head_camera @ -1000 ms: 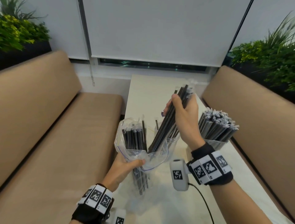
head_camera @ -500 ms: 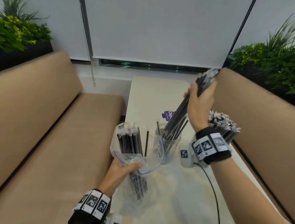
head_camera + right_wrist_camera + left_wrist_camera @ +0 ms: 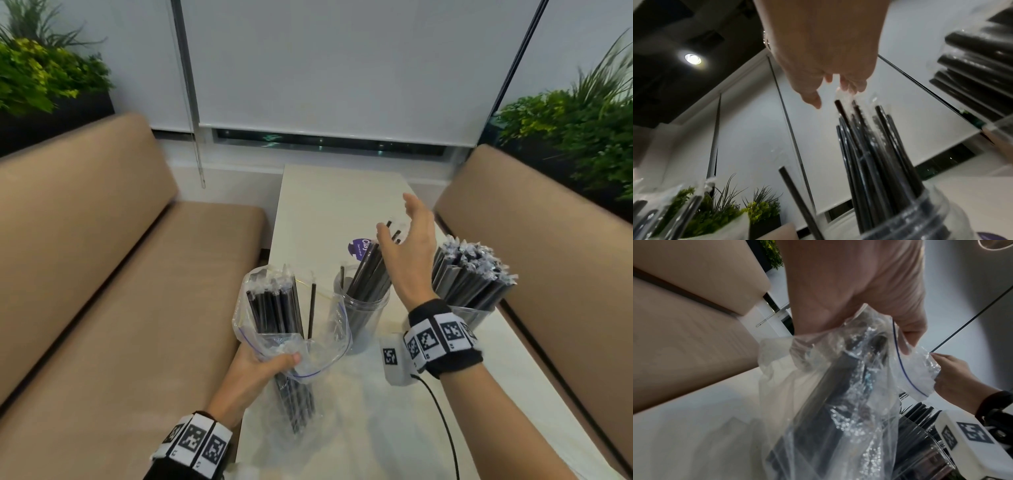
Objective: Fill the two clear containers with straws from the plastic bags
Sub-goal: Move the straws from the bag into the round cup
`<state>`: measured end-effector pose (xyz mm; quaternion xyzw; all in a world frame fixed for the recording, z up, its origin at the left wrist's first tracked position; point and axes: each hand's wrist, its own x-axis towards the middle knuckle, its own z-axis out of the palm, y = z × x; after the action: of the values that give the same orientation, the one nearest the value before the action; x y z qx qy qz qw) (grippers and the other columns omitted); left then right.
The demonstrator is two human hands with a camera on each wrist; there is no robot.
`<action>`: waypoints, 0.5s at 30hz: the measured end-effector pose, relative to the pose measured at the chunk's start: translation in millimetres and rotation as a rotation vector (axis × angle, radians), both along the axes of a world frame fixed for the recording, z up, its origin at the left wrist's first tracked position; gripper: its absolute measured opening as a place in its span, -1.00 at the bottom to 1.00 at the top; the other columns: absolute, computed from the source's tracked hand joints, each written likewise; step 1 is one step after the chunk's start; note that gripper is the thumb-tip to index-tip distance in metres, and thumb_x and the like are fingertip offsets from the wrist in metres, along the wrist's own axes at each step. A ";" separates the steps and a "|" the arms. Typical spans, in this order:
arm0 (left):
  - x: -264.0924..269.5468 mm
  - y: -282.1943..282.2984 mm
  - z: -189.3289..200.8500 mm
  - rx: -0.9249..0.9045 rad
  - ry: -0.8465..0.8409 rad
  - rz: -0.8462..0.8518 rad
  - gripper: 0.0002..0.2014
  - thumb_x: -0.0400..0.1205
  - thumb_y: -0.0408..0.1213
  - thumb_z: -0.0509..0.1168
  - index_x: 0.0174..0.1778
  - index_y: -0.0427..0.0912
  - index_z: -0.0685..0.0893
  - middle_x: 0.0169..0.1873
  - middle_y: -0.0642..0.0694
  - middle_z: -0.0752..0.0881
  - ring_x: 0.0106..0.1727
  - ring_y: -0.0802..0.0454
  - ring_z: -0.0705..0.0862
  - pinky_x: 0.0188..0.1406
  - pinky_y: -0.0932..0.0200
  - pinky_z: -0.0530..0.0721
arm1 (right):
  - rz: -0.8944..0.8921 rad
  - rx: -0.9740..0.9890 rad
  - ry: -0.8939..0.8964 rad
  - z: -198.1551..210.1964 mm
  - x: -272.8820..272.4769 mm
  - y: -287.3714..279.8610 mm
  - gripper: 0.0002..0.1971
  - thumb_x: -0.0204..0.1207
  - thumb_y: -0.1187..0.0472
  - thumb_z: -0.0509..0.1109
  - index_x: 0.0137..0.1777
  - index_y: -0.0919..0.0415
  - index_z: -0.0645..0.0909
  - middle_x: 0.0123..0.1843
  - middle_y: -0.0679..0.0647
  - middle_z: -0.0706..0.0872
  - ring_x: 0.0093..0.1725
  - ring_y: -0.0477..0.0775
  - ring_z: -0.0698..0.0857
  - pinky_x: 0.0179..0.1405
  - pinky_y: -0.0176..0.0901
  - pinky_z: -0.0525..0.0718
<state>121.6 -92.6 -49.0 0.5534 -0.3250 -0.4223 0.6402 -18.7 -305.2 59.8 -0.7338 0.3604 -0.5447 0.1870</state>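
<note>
My left hand [image 3: 263,368] grips a clear zip bag [image 3: 291,329] of black wrapped straws [image 3: 274,305], held upright at the table's near left edge; in the left wrist view the bag [image 3: 838,386] hangs crumpled under the palm. A clear container [image 3: 361,315] in the middle holds a leaning bunch of black straws [image 3: 368,270]. My right hand [image 3: 407,240] hovers open just above their tips, holding nothing; the right wrist view shows spread fingers [image 3: 851,84] over the straws [image 3: 869,146]. A second clear container [image 3: 474,313] at the right is packed with wrapped straws [image 3: 469,270].
The white table [image 3: 325,205] runs between two tan benches [image 3: 102,274], the right one [image 3: 548,257] close to the full container. A purple sticker [image 3: 358,247] lies behind the middle container. Planters stand at both far corners. A cable [image 3: 442,421] trails from my right wrist.
My right hand lifted a bunch of straws out of the bag, stood them in the middle container and let go; its fingers are now spread above them. The left hand keeps holding the bag.
</note>
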 end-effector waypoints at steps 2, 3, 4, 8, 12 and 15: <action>0.4 -0.3 -1.1 0.002 0.003 0.004 -0.29 0.12 -0.12 0.60 0.24 -0.16 0.67 0.05 -0.08 0.86 0.09 0.00 0.82 -0.03 0.32 0.77 | 0.069 -0.033 0.202 1.4 1.5 1.5 -0.56 0.58 0.10 0.43 0.42 0.21 0.53 0.42 0.16 0.58 0.46 0.10 0.49 0.57 0.00 0.34; -0.1 -0.5 -0.5 0.008 0.002 0.001 -0.31 0.13 -0.14 0.61 0.23 -0.17 0.68 0.03 -0.07 0.86 0.08 0.01 0.83 -0.04 0.32 0.77 | 0.099 -0.047 0.370 -1.8 3.5 2.2 -0.55 0.58 -0.03 0.42 0.40 0.14 0.56 0.46 0.12 0.57 0.52 0.11 0.44 0.64 0.21 0.22; -1.0 -0.6 -0.1 0.010 -0.002 -0.004 -0.37 0.17 -0.19 0.62 0.20 -0.17 0.69 0.00 -0.05 0.87 0.06 0.03 0.83 -0.06 0.33 0.77 | 0.118 -0.058 0.538 -7.2 5.3 2.2 -0.54 0.55 -0.14 0.40 0.37 0.06 0.59 0.50 0.07 0.55 0.59 0.13 0.38 0.67 0.33 0.05; -4.3 0.0 3.0 0.019 -0.009 0.003 -0.54 0.30 -0.46 0.59 0.11 -0.15 0.71 -0.12 0.04 0.89 -0.05 0.12 0.85 -0.03 0.31 0.79 | 0.250 0.003 0.682 -18.4 9.8 -0.3 -0.71 0.52 -0.13 0.44 -0.06 0.08 0.80 0.43 0.10 0.64 0.56 0.14 0.47 0.63 0.37 0.06; -4.5 -0.7 2.6 0.011 -0.005 0.013 -0.53 0.32 -0.48 0.58 0.13 -0.14 0.69 -0.12 0.06 0.89 -0.06 0.15 0.84 -0.18 0.41 0.74 | 0.069 -0.228 0.693 -14.5 8.5 -8.0 -0.81 0.48 0.12 0.54 0.01 0.20 0.76 0.44 0.33 0.61 0.50 0.38 0.50 0.55 0.47 0.18; -5.0 -0.9 3.1 0.017 0.002 0.013 -0.61 0.40 -0.56 0.53 0.08 -0.13 0.71 -0.16 0.07 0.89 -0.05 0.13 0.84 -0.21 0.43 0.73 | -0.158 -0.240 0.761 -9.7 6.9 -16.9 -0.64 0.52 0.22 0.46 0.32 0.24 0.63 0.53 0.43 0.47 0.58 0.49 0.38 0.54 0.51 0.17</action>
<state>116.7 -93.5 -45.9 0.5604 -0.3170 -0.4214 0.6387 -11.7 -322.0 50.1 -0.8696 0.3930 -0.2853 -0.0892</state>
